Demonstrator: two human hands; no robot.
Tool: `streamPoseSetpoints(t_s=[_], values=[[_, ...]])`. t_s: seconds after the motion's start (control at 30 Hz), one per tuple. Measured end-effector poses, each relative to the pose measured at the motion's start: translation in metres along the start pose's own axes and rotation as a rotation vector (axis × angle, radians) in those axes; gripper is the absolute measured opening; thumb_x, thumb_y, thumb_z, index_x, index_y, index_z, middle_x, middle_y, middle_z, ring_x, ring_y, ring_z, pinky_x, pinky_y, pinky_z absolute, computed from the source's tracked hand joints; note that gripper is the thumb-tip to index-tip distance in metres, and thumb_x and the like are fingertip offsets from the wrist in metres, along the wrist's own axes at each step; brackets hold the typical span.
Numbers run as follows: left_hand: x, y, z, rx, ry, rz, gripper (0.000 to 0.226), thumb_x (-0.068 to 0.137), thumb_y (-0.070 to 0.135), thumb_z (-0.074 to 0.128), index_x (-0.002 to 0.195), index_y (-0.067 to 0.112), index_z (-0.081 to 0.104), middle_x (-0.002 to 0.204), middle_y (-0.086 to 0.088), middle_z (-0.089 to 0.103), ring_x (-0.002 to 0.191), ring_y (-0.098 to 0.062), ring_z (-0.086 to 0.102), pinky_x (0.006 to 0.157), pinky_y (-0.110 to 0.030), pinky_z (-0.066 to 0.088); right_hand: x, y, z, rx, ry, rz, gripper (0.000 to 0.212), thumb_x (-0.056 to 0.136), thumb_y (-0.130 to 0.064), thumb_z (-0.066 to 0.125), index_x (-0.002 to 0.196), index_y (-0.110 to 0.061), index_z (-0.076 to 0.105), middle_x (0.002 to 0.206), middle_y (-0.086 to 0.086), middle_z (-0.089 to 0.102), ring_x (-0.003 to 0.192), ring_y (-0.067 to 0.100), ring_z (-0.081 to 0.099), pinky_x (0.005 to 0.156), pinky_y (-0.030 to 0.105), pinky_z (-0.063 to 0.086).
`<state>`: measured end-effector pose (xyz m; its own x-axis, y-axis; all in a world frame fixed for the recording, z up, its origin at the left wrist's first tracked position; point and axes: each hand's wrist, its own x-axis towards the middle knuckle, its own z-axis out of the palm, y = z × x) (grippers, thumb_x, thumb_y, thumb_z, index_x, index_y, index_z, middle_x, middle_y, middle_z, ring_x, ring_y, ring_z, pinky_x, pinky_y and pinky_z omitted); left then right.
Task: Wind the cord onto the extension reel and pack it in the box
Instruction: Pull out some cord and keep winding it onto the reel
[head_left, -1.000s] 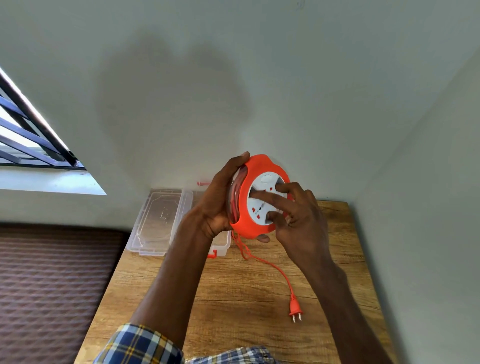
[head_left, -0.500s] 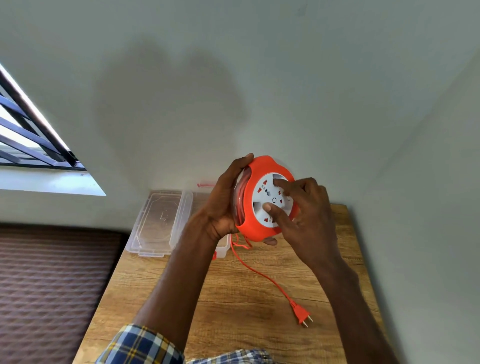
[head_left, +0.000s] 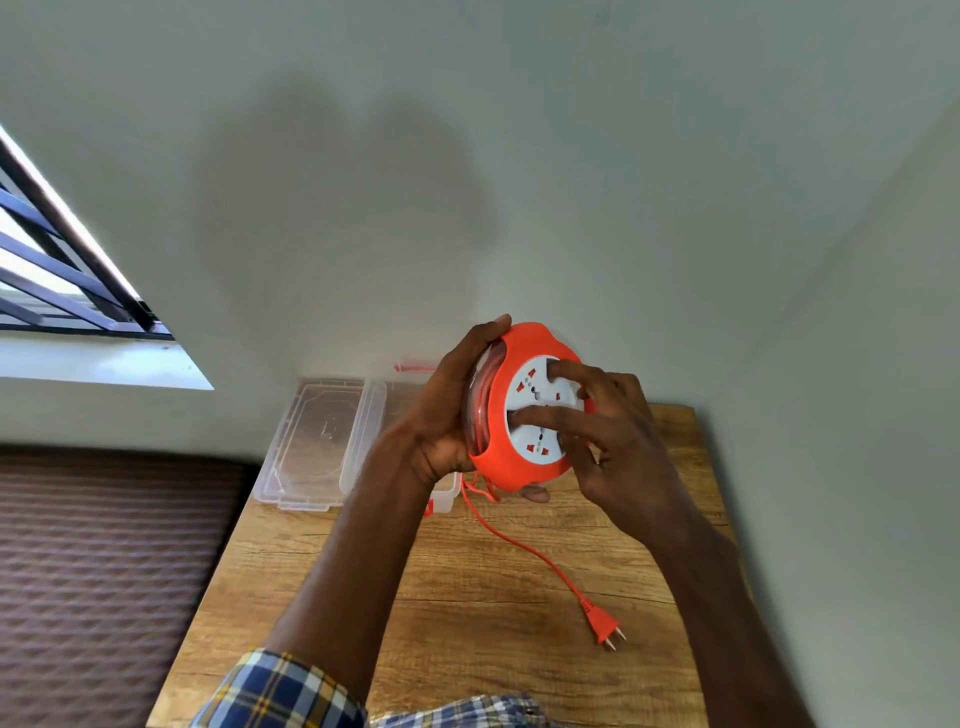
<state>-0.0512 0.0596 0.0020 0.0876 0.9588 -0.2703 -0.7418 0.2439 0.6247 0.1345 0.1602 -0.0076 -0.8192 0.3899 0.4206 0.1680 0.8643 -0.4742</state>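
Note:
I hold an orange extension reel (head_left: 501, 441) with a white socket face upright above the wooden table (head_left: 467, 597). My left hand (head_left: 447, 415) grips its rim from the left and behind. My right hand (head_left: 613, 431) rests on the socket face with fingers pressed into the white centre. An orange cord (head_left: 524, 545) hangs from the reel's bottom and trails across the table to an orange two-pin plug (head_left: 605, 626) lying at the right. Behind my left hand stands a clear plastic box (head_left: 447, 493), mostly hidden.
The box's clear lid (head_left: 322, 441) lies flat at the table's back left corner. Walls close in behind and on the right. A brown patterned surface (head_left: 104, 571) lies left of the table, under a barred window (head_left: 62, 275).
My right-hand fingers have turned the white socket face, and the cord has shortened, dragging the plug a little over the table. The reel stayed in place.

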Motion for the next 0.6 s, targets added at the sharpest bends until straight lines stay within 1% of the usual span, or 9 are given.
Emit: streamPoseSetpoints(t_s=[0.07, 0.13, 0.2, 0.3, 0.4, 0.47, 0.6], values=[[0.001, 0.000, -0.001, 0.008, 0.033, -0.003, 0.063, 0.091, 0.070, 0.061, 0.123, 0.018, 0.078, 0.117, -0.012, 0.077, 0.103, -0.032, 0.074, 0.094, -0.052, 0.059, -0.001, 0.000, 0.002, -0.019, -0.003, 0.018, 0.058, 0.088, -0.003, 0.075, 0.127, -0.044, 0.068, 0.152, -0.005, 0.051, 0.130, 0.025, 0.043, 0.094, 0.050, 0.056], [0.001, 0.000, -0.001, 0.012, 0.080, 0.012, 0.062, 0.091, 0.069, 0.060, 0.121, 0.018, 0.079, 0.116, -0.012, 0.077, 0.101, -0.031, 0.074, 0.091, -0.050, 0.061, -0.002, -0.002, 0.005, -0.032, 0.037, 0.041, 0.056, 0.086, -0.004, 0.077, 0.125, -0.043, 0.070, 0.148, -0.005, 0.056, 0.122, 0.023, 0.047, 0.088, 0.050, 0.058], [0.002, 0.000, 0.000, 0.017, 0.128, 0.039, 0.061, 0.093, 0.068, 0.059, 0.122, 0.018, 0.079, 0.117, -0.013, 0.076, 0.101, -0.031, 0.073, 0.093, -0.049, 0.060, -0.002, -0.005, 0.010, -0.029, 0.090, 0.060, 0.053, 0.085, -0.003, 0.079, 0.122, -0.041, 0.073, 0.145, -0.005, 0.060, 0.116, 0.023, 0.049, 0.082, 0.046, 0.060], [0.001, 0.002, 0.004, 0.043, 0.139, 0.053, 0.059, 0.094, 0.066, 0.058, 0.119, 0.018, 0.080, 0.114, -0.012, 0.077, 0.098, -0.030, 0.075, 0.090, -0.046, 0.061, -0.003, -0.005, 0.016, -0.008, 0.160, 0.077, 0.049, 0.085, -0.002, 0.077, 0.119, -0.037, 0.075, 0.141, 0.000, 0.062, 0.113, 0.025, 0.054, 0.076, 0.039, 0.061], [0.001, 0.003, 0.005, 0.049, 0.149, 0.051, 0.058, 0.095, 0.064, 0.057, 0.117, 0.016, 0.080, 0.112, -0.012, 0.077, 0.095, -0.030, 0.075, 0.088, -0.045, 0.061, -0.005, -0.004, 0.022, 0.039, 0.185, 0.117, 0.050, 0.086, -0.002, 0.078, 0.122, -0.037, 0.074, 0.141, -0.001, 0.063, 0.117, 0.023, 0.057, 0.078, 0.040, 0.063], [0.001, 0.003, 0.005, 0.047, 0.149, 0.042, 0.059, 0.098, 0.065, 0.054, 0.117, 0.016, 0.080, 0.111, -0.012, 0.077, 0.096, -0.030, 0.075, 0.089, -0.044, 0.061, -0.005, -0.003, 0.024, 0.084, 0.178, 0.160, 0.051, 0.086, -0.004, 0.080, 0.124, -0.037, 0.073, 0.140, -0.002, 0.062, 0.123, 0.021, 0.057, 0.082, 0.043, 0.064], [0.000, 0.000, 0.004, 0.033, 0.137, 0.024, 0.060, 0.095, 0.066, 0.055, 0.116, 0.016, 0.081, 0.110, -0.012, 0.078, 0.094, -0.029, 0.076, 0.086, -0.043, 0.063, -0.006, -0.002, 0.025, 0.108, 0.154, 0.190, 0.056, 0.082, -0.009, 0.084, 0.128, -0.038, 0.070, 0.139, -0.001, 0.062, 0.128, 0.021, 0.058, 0.086, 0.046, 0.063]])
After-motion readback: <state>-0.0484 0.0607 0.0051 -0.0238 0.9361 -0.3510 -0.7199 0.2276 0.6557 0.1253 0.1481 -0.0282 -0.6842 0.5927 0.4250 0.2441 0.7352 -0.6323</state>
